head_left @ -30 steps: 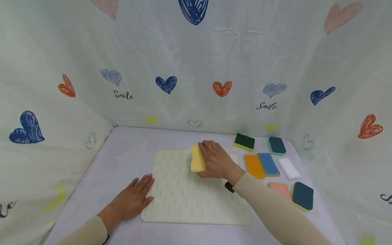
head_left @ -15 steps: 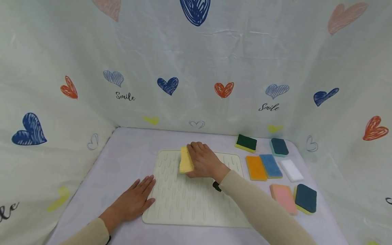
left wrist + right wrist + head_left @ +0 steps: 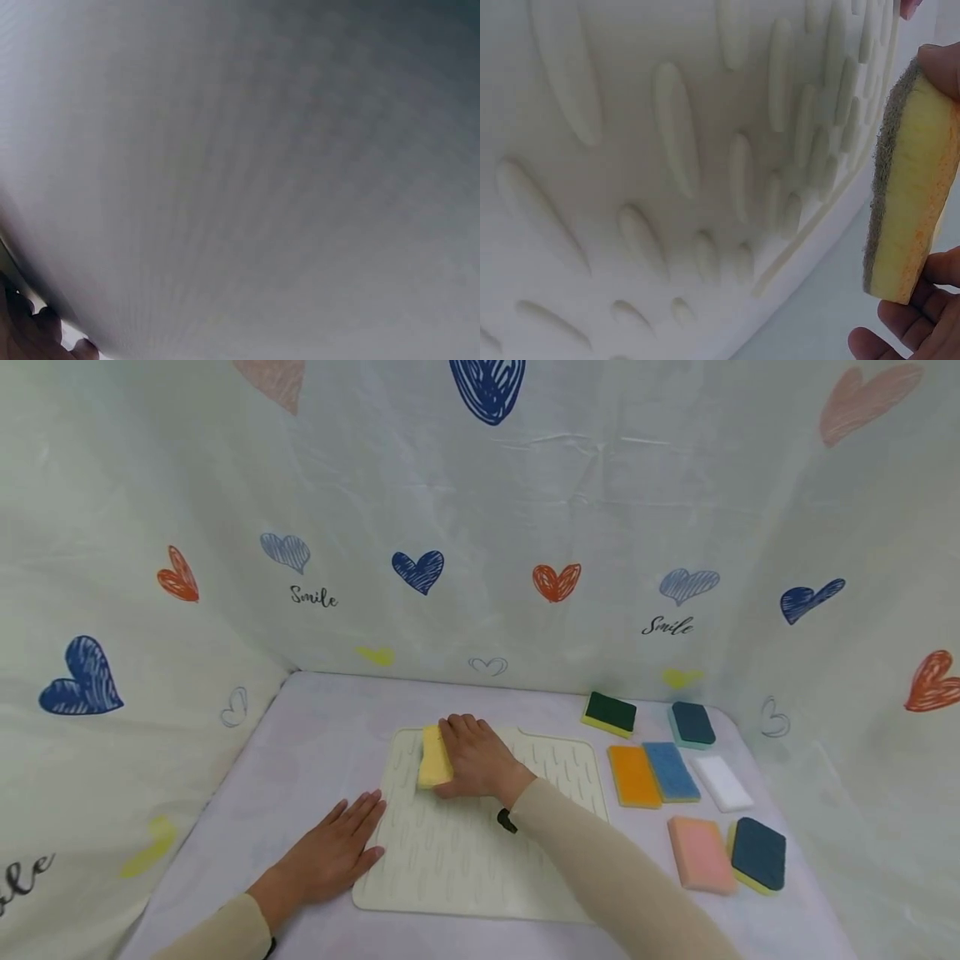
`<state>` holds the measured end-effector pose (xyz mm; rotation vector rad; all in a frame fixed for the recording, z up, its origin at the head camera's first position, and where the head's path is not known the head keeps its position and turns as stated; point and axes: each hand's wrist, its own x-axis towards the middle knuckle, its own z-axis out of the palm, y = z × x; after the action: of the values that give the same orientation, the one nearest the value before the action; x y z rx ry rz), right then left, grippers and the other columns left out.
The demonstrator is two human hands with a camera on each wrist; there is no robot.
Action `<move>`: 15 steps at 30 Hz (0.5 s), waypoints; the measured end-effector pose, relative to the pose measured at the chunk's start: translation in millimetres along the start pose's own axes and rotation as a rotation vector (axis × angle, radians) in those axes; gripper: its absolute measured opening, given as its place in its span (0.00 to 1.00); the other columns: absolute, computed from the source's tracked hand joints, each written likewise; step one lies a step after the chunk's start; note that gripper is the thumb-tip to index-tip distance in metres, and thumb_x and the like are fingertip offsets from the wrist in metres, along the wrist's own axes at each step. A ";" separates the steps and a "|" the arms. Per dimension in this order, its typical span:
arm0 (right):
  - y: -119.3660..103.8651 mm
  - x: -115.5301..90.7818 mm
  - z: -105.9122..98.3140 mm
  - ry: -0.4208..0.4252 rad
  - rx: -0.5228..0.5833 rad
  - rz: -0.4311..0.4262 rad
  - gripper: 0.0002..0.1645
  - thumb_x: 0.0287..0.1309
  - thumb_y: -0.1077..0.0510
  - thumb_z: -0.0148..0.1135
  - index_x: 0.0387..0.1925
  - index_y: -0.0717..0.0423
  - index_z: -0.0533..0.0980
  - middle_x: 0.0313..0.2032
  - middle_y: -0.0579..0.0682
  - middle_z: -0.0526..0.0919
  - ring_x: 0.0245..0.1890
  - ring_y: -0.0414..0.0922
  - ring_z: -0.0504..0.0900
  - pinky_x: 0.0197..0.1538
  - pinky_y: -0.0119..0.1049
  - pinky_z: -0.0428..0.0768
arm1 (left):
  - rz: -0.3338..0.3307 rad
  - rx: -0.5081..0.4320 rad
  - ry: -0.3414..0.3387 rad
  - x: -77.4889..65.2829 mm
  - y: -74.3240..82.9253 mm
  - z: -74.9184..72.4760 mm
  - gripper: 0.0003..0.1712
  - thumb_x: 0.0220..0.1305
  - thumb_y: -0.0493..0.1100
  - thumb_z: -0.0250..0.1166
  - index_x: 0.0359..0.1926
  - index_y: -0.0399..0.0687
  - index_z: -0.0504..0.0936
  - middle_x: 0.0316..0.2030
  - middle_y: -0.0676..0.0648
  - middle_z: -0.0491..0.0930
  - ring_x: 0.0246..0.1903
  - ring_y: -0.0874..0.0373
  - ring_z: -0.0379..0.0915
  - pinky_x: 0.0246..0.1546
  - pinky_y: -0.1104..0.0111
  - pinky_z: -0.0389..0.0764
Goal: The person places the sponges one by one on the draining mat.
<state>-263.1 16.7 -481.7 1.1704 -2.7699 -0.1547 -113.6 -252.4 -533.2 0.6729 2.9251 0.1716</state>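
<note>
My right hand [image 3: 478,758] grips a yellow sponge [image 3: 435,758] over the far left part of a cream ribbed mat [image 3: 480,860]. Up close in the right wrist view, the sponge [image 3: 911,187] shows a grey scouring layer facing the mat [image 3: 705,150] and an orange layer at its back. Thumb and fingers hold it by its two ends. My left hand [image 3: 330,858] lies flat with straight fingers at the mat's left edge. In the left wrist view a blurred pale surface fills most of the picture, with some fingers [image 3: 45,334] at the lower left corner.
To the right of the mat lie several sponges: a dark green one [image 3: 611,713], a teal one [image 3: 692,725], an orange one [image 3: 634,777], a blue one [image 3: 671,772], a white one [image 3: 722,782], a pink one [image 3: 701,855] and a dark-topped one [image 3: 758,853]. A heart-printed curtain [image 3: 480,510] surrounds the table.
My right hand has moved left across the mat with the sponge, from near its middle toward its far left corner. The left hand has kept its place at the mat's edge.
</note>
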 end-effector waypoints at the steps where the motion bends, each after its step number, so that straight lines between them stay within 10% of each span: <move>1: -1.8 1.8 1.8 -0.008 0.005 0.001 0.62 0.55 0.22 0.65 0.75 0.61 0.63 0.66 0.55 0.73 0.65 0.51 0.73 0.67 0.44 0.77 | -0.001 0.003 -0.003 0.1 0.3 -0.3 0.42 0.83 0.63 0.47 0.81 0.36 0.59 0.82 0.37 0.55 0.81 0.41 0.53 0.79 0.42 0.59; 15: -21.0 22.8 20.5 -0.015 0.007 0.008 0.64 0.56 0.17 0.60 0.76 0.59 0.63 0.67 0.53 0.73 0.66 0.50 0.74 0.67 0.43 0.78 | 0.002 0.008 0.011 0.0 -0.5 1.1 0.41 0.84 0.62 0.48 0.81 0.36 0.59 0.82 0.38 0.56 0.81 0.41 0.53 0.79 0.42 0.59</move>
<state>-267.3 -13.3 -503.2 1.1638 -2.7900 -0.1540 -113.6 -252.8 -534.3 0.6788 2.9365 0.1648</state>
